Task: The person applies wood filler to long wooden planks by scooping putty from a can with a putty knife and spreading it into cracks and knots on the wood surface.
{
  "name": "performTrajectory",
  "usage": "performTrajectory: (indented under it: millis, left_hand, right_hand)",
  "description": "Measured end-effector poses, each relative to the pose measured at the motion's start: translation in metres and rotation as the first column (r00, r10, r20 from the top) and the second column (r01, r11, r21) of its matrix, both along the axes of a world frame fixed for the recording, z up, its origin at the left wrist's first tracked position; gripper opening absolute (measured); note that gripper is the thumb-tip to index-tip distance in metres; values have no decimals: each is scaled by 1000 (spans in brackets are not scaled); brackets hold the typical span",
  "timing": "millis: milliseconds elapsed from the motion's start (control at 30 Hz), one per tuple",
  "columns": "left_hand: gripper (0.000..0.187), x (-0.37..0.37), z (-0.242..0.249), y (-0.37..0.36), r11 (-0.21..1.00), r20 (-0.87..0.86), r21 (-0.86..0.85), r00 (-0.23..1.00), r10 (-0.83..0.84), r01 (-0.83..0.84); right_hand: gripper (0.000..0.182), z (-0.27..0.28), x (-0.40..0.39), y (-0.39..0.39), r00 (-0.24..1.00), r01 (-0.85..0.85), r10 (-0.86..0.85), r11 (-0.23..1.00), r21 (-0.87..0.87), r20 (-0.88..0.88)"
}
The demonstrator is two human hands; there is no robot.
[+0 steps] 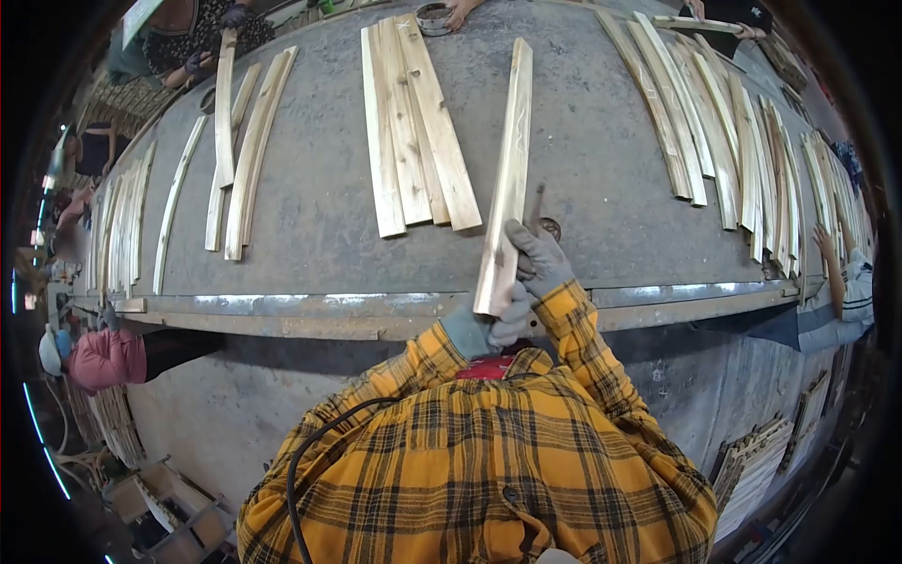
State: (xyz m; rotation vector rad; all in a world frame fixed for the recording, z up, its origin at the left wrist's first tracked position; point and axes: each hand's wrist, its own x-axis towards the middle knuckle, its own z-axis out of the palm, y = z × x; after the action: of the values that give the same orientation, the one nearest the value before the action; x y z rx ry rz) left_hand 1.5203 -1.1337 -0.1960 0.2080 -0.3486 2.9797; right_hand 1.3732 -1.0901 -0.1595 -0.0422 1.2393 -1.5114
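A long pale wooden slat [507, 179] points away from me over the table, its near end close to my chest. My left hand [496, 327], in a grey glove, is closed around that near end from below. Further up, my gloved right hand [540, 256] grips the slat's right edge. Just beyond my right hand lie a small round dark object [550, 227] and a thin upright-looking brown piece [539, 199]. Several knotty slats [404, 132] lie side by side on the table, left of the one I hold.
The grey table [310, 132] has a worn metal front edge [376, 303]. More slats lie at the left [249, 160] and in a long row at the right [714, 141]. A round tin [434, 17] is at the far side near a person's hand. Other people work around the table.
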Motion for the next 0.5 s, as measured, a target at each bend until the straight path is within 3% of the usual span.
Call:
performTrajectory:
  millis: [33,67,133,167,200,233,267,333,400,500]
  left_hand:
    - [46,1,13,-1,982,212,-184,977,7,33]
    - [50,-4,22,-4,929,284,-349,959,-22,125]
    - [57,-11,13,-3,756,412,-572,908,-69,317]
    - [52,-16,21,-10,467,546,-751,836,44,466]
    - [49,-22,18,-16,431,483,-819,860,165,378]
    - [46,-29,15,-21,383,409,-877,869,277,291]
    - [46,-38,19,-29,378,399,-881,876,272,284]
    - [47,-64,28,-48,326,391,-911,775,496,251]
    - [45,-108,13,-60,234,213,-969,751,626,79]
    - [57,-160,43,-78,268,314,-947,693,650,178]
  right_hand:
    - [42,5,-6,7,996,-84,83,996,-33,-21]
    - [43,6,-6,12,1000,2,0,995,-95,26]
    - [44,8,-17,33,1000,12,-9,995,-103,27]
    - [45,11,-26,43,999,18,-14,994,-111,35]
    - [48,13,-34,53,1000,-7,8,996,-94,6]
    - [51,15,-42,64,999,-27,25,997,-75,-23]
    - [61,10,-52,76,997,-69,72,992,-102,28]
    - [61,6,-60,91,997,-69,72,991,-113,17]
    - [60,-1,-59,92,1000,-19,22,991,-131,19]
    - [53,3,-41,69,999,22,-18,995,-95,44]
